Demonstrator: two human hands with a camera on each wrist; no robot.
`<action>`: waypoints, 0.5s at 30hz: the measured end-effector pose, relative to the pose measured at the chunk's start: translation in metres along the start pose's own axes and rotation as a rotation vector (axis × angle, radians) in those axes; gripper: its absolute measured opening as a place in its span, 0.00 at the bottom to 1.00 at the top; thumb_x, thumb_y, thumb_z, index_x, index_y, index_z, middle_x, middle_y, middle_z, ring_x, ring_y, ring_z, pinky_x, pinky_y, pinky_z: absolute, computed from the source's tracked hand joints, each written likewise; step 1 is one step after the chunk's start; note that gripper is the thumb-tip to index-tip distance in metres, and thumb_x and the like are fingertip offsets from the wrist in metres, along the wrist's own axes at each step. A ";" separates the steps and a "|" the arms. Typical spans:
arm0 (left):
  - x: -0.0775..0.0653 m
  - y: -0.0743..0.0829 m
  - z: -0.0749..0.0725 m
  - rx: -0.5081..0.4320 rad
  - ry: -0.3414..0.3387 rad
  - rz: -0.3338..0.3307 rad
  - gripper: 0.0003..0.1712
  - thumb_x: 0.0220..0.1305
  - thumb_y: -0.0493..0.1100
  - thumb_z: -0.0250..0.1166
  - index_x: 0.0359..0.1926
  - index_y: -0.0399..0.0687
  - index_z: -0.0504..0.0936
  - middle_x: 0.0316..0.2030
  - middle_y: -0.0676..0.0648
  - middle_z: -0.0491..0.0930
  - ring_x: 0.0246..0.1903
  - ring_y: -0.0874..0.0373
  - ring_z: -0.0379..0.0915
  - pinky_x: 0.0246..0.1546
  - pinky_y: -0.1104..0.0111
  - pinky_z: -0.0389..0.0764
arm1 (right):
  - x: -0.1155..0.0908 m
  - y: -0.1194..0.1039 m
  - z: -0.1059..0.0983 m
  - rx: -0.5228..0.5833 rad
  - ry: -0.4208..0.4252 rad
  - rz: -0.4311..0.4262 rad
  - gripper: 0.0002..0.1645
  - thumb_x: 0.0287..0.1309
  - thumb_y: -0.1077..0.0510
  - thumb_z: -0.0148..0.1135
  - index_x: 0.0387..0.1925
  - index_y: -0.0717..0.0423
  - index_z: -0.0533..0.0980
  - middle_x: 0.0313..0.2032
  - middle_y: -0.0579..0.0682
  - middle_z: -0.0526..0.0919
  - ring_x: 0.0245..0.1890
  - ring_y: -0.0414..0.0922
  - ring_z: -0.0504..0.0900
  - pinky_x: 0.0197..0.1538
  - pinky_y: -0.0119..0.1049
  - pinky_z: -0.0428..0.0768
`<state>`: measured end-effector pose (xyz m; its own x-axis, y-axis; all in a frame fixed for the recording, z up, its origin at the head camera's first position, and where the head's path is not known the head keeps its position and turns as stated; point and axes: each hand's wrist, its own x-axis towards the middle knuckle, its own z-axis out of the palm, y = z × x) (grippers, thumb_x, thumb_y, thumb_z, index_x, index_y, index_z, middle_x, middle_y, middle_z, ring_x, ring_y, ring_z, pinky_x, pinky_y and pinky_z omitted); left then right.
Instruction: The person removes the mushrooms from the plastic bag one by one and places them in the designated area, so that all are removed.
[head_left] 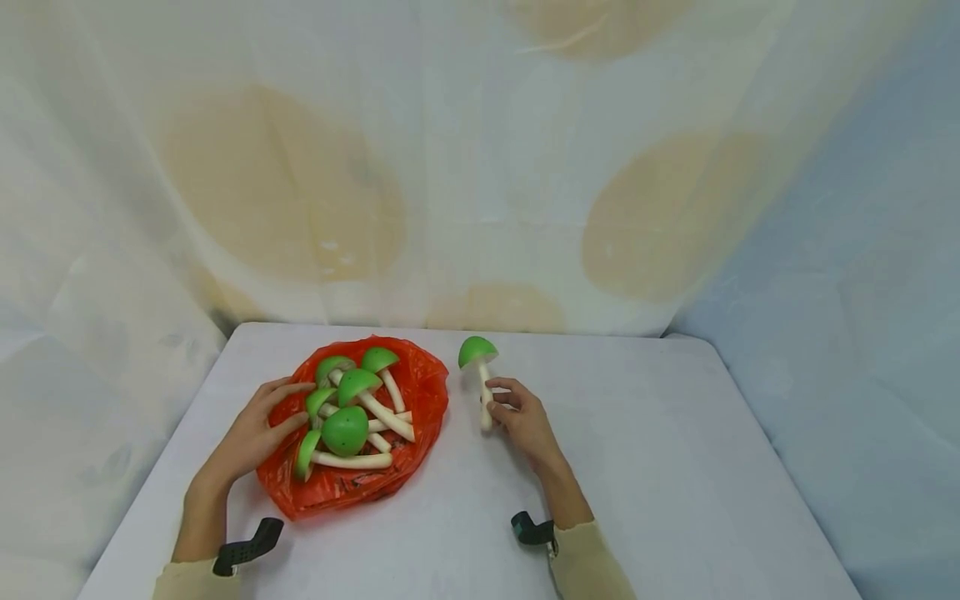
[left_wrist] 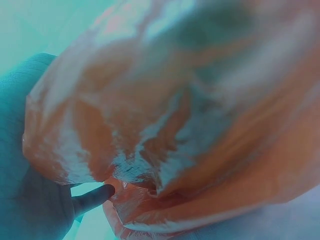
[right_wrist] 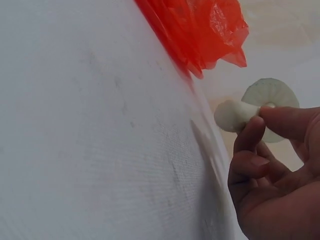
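Note:
In the head view, my right hand [head_left: 525,417] pinches the pale stem of a toy mushroom [head_left: 477,351] with a green domed cap, held cap away from me. The right wrist view shows the stem's rounded end [right_wrist: 231,116] by my thumb and fingertips, the cap's pale underside behind. My left hand [head_left: 251,429] rests at the left rim of a red plastic bag [head_left: 420,458], thumb and fingers extended over it. Several more green-capped mushrooms [head_left: 345,432] lie on the spread bag. Up close, the crinkled bag [left_wrist: 190,165] hides most of my left fingers.
A white-covered table [head_left: 652,475] carries everything. Behind it hangs a pale curtain [head_left: 487,192] with large tan spots, and more pale sheeting [head_left: 847,317] closes in the sides. Each wrist wears a small black camera mount [head_left: 251,546].

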<state>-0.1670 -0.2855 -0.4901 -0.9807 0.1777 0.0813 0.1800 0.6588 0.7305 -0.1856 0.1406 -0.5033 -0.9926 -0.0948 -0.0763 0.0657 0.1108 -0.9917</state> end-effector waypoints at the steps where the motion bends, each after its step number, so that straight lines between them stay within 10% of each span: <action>1: -0.001 0.000 0.000 0.002 0.003 0.002 0.25 0.71 0.50 0.63 0.66 0.48 0.75 0.70 0.33 0.59 0.69 0.30 0.54 0.59 0.26 0.59 | 0.002 0.005 0.000 0.002 0.008 0.005 0.21 0.64 0.67 0.62 0.59 0.55 0.77 0.47 0.64 0.82 0.41 0.61 0.82 0.41 0.43 0.81; 15: -0.001 -0.001 0.001 0.009 0.008 0.011 0.25 0.70 0.49 0.64 0.65 0.50 0.75 0.70 0.34 0.60 0.69 0.31 0.55 0.60 0.27 0.60 | 0.003 0.011 0.000 -0.002 0.019 0.124 0.23 0.67 0.65 0.60 0.62 0.59 0.74 0.50 0.66 0.80 0.33 0.46 0.77 0.29 0.33 0.72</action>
<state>-0.1664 -0.2854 -0.4916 -0.9793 0.1788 0.0947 0.1911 0.6634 0.7235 -0.1878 0.1418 -0.5147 -0.9786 -0.0617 -0.1964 0.1879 0.1224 -0.9745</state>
